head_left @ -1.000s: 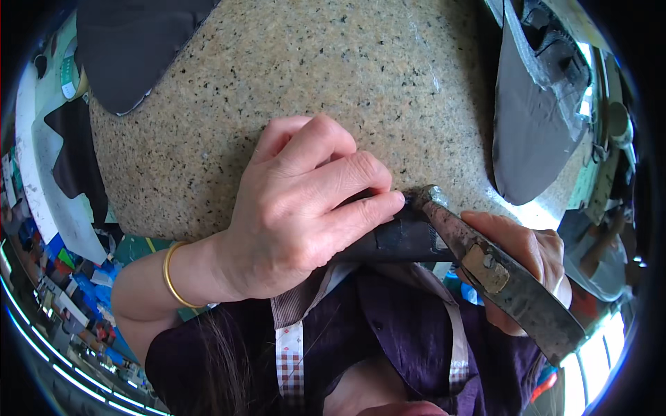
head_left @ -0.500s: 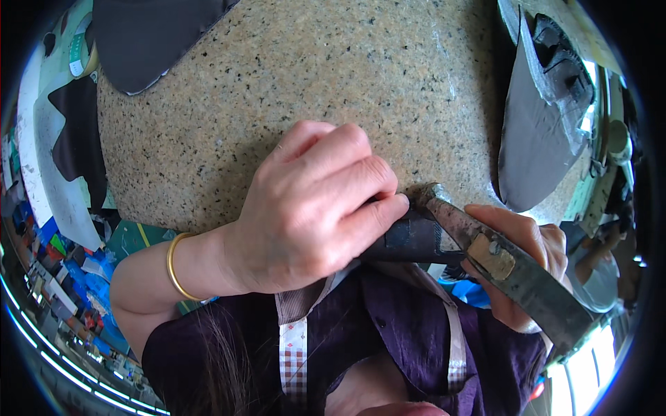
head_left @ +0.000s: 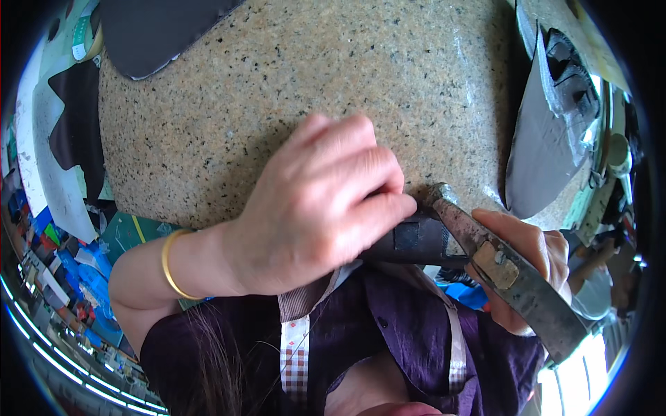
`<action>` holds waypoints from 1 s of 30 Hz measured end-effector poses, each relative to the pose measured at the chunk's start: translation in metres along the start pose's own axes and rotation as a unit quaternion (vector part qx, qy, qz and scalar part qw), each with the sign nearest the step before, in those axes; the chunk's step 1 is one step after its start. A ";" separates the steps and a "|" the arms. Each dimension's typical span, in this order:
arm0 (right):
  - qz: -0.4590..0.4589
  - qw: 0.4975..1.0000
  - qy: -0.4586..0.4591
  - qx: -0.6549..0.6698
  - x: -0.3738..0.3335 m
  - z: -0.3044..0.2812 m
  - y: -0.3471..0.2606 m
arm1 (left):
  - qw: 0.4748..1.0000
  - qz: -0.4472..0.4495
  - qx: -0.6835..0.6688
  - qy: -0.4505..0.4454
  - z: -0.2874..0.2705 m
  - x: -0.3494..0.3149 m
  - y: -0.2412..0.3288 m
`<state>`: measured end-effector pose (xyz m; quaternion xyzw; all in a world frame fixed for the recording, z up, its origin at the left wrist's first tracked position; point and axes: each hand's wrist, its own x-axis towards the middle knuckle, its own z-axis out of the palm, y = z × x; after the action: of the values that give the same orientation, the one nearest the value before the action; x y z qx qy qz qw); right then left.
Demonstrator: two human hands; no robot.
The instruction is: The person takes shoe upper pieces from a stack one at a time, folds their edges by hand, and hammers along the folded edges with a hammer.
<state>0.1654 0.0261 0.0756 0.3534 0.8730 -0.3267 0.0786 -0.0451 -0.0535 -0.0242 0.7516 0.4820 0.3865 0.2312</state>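
Fingers curled and pinched, my left hand (head_left: 319, 208) lies over the near edge of a speckled stone slab (head_left: 361, 83). It holds a dark leather piece (head_left: 420, 239), much of which is hidden beneath the hand and hangs at the slab's near edge. My right hand (head_left: 527, 256) is closed around a hammer (head_left: 534, 298). The hammer's long worn metal head slants across the hand, and the handle's wooden end shows in its middle. One tip of the head is at the leather by the slab's edge, just right of my left fingertips.
A dark leather piece (head_left: 163, 35) lies at the slab's far left. At its right side rest folded grey-black leather pieces (head_left: 551, 145). Further left are a wavy-edged dark piece (head_left: 76, 118) and a roll of tape (head_left: 84, 35). Blue items (head_left: 87, 277) crowd the area below left.
My left hand has shifted slightly right and looks blurred. The hammer tip has moved slightly right along the leather edge. Both hands keep their hold.
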 end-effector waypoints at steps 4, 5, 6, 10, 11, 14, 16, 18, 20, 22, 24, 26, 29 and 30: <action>-0.087 0.995 0.035 -0.016 0.010 0.008 0.009 | 0.991 0.001 0.126 0.034 0.006 -0.012 0.017; -0.035 0.999 0.022 -0.033 -0.001 -0.001 -0.003 | 0.994 0.025 0.100 0.035 0.005 -0.003 0.017; -0.019 0.999 0.000 -0.036 0.000 -0.004 -0.006 | 0.997 0.015 0.065 0.026 0.002 -0.001 0.013; -0.051 0.998 0.012 -0.023 0.002 0.001 0.004 | 1.000 -0.014 -0.010 -0.005 -0.006 -0.005 0.000; -0.055 0.997 0.028 -0.048 0.004 0.001 0.000 | 1.000 -0.003 -0.004 -0.002 -0.006 -0.005 0.000; -0.041 0.998 0.039 0.024 -0.002 0.007 0.003 | 1.000 0.006 0.001 -0.023 -0.007 0.000 -0.001; 0.025 0.999 -0.022 0.025 0.004 -0.005 -0.010 | 0.999 0.027 0.014 -0.035 -0.005 0.008 -0.007; 0.043 0.999 -0.007 0.001 -0.008 -0.008 0.002 | 0.998 0.051 0.017 -0.019 -0.007 0.023 0.000; 0.114 0.968 0.210 0.076 -0.031 0.000 0.008 | 0.997 0.060 0.022 -0.037 -0.008 0.027 0.007; 0.104 0.975 0.179 0.082 -0.032 -0.001 0.012 | 0.995 0.082 0.026 -0.058 0.003 0.030 -0.005; 0.075 0.987 0.101 0.103 -0.028 -0.002 0.019 | 0.991 0.095 0.032 -0.084 0.006 0.033 -0.007; 0.045 0.991 0.018 0.127 -0.025 -0.001 0.026 | 0.993 0.097 0.019 -0.072 0.008 0.032 -0.006; -0.002 0.997 0.001 0.082 -0.018 0.003 0.027 | 0.996 0.065 -0.012 -0.060 0.004 0.025 -0.011; -0.032 0.999 0.032 0.016 -0.016 0.002 0.025 | 0.996 0.062 -0.016 -0.064 0.002 0.025 -0.010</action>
<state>0.1933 0.0298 0.0673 0.3364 0.8806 -0.3320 0.0347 -0.0431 -0.0267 -0.0238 0.7992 0.4127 0.3590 0.2493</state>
